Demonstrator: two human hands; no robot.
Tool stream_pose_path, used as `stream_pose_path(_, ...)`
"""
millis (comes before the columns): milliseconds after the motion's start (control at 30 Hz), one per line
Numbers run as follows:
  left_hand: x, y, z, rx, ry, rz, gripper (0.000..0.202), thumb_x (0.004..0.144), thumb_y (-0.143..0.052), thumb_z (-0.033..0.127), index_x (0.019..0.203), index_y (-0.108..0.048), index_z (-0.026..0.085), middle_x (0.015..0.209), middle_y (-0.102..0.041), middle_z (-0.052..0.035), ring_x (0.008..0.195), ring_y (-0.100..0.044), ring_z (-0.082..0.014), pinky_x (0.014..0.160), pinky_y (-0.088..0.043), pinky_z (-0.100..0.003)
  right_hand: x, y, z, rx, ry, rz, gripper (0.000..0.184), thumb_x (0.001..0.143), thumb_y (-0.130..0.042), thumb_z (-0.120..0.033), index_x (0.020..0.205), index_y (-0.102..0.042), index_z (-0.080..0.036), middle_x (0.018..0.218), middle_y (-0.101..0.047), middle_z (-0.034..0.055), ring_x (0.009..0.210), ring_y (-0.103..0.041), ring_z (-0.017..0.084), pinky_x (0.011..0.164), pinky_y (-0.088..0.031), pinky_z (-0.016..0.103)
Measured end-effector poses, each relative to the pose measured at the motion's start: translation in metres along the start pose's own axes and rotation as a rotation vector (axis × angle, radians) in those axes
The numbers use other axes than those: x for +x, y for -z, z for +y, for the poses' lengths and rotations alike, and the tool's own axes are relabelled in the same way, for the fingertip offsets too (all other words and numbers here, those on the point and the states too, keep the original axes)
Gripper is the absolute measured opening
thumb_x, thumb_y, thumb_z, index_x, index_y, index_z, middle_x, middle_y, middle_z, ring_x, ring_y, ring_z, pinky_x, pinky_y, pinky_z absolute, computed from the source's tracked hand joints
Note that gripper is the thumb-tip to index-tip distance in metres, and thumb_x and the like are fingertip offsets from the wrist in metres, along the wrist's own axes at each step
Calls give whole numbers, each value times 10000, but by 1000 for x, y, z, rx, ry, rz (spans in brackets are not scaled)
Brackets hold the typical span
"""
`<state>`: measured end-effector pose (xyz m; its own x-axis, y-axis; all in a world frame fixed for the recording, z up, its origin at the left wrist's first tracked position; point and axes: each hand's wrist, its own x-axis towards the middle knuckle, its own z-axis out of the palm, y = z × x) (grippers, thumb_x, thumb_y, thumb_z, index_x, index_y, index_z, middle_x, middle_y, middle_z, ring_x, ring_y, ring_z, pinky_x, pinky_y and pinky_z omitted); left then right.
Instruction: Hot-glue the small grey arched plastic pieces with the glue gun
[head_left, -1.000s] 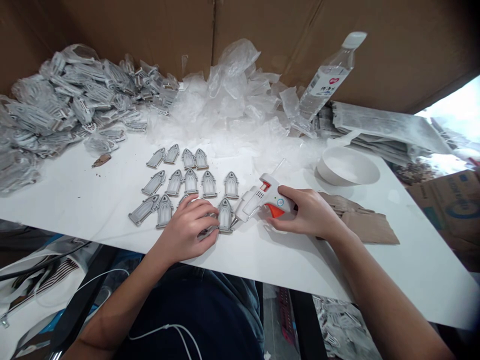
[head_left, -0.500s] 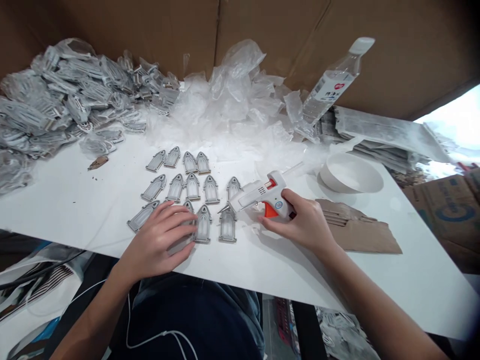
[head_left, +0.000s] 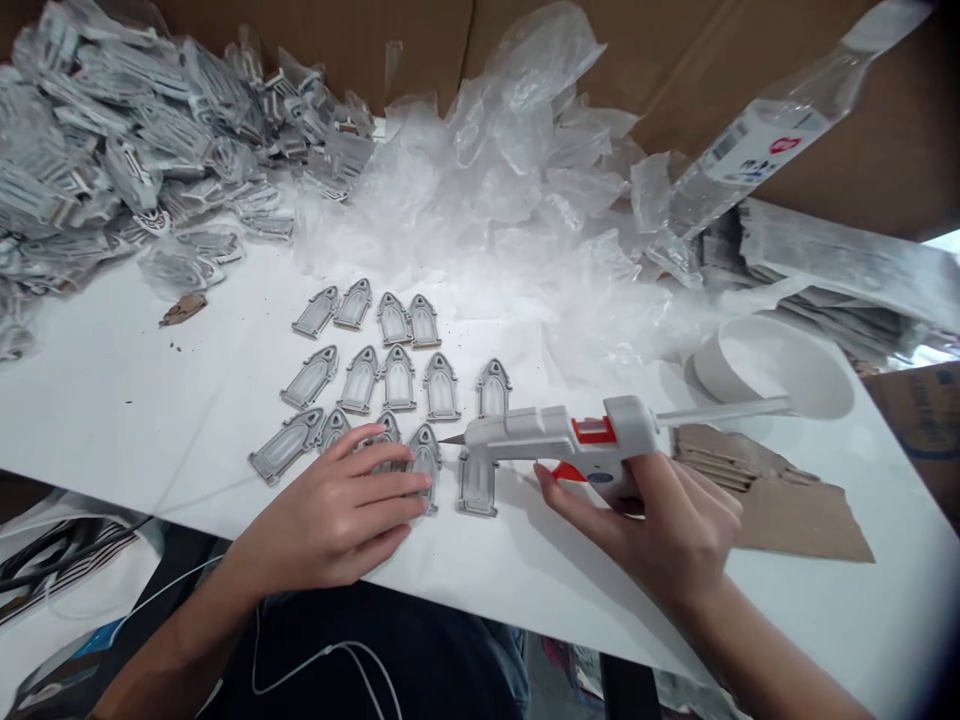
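Note:
My right hand [head_left: 675, 520] is wrapped round the handle of a white hot glue gun [head_left: 525, 435] with a red trigger; a clear glue stick [head_left: 720, 412] sticks out of its back. The gun's nozzle points left, close to the top of a grey arched window-shaped piece [head_left: 426, 462]. On the low front row lies my left hand [head_left: 345, 505], fingers stretched out and apart, the fingertips over that piece and partly covering its neighbours. Another arched piece [head_left: 478, 485] lies under the gun, its top hidden. Several more like it [head_left: 400, 378] lie in rows behind.
Bagged grey pieces [head_left: 150, 130] are heaped at the back left, beside crumpled clear plastic bags [head_left: 487, 190]. A plastic bottle [head_left: 757, 150] leans at the back right. A white bowl [head_left: 780, 370] and torn cardboard [head_left: 802, 510] lie right of the gun.
My right hand has tilted the glue gun more level and brought its nozzle left, toward the piece at my left fingertips. My left hand has shifted slightly right. The view has moved closer.

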<state>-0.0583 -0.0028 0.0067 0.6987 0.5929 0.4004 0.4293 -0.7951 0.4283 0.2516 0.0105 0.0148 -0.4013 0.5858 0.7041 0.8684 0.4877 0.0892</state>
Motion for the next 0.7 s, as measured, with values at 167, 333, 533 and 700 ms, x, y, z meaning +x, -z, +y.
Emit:
stream_pose_path(167, 0, -1, 1, 26, -11, 34, 203, 891, -659, 59, 1071, -675, 151, 1119, -752, -22, 1124, -612, -234, 1158, -345, -465, -1, 3, -4, 13, 41, -40, 350, 773, -824, -425, 869, -592, -182, 473, -438, -81, 409, -433, 87, 466, -380, 263)
stream_pose_path(333, 1, 1, 3, 54, 41, -21, 247, 915, -645, 90, 1144, -668, 179, 1250, -712, -16, 1180, -591, -213, 1192, -304, -441, -5, 5, -4, -4, -113, -123, 327, 772, -803, -417, 724, -532, -240, 472, -457, -41, 429, -441, 123, 474, -387, 312)
stream_pose_path(533, 0, 0, 3, 89, 71, -66, 237, 943, -627, 123, 1168, -668, 185, 1256, -708, 1, 1220, -568, -219, 1221, -242, -446, -5, 5, 1, -82, -304, -128, 479, 789, -754, -499, 670, -351, -269, 443, -401, -53, 411, -402, 119, 456, -355, 322)
stream_pose_path(700, 4, 0, 10, 128, 45, -46, 218, 939, -628, 128, 1154, -662, 149, 1240, -709, -46, 1212, -573, -239, 1216, -251, -474, -3, 6, 1, -39, -339, -135, 470, 758, -782, -436, 701, -346, -269, 455, -397, -59, 414, -388, 121, 462, -313, 324)
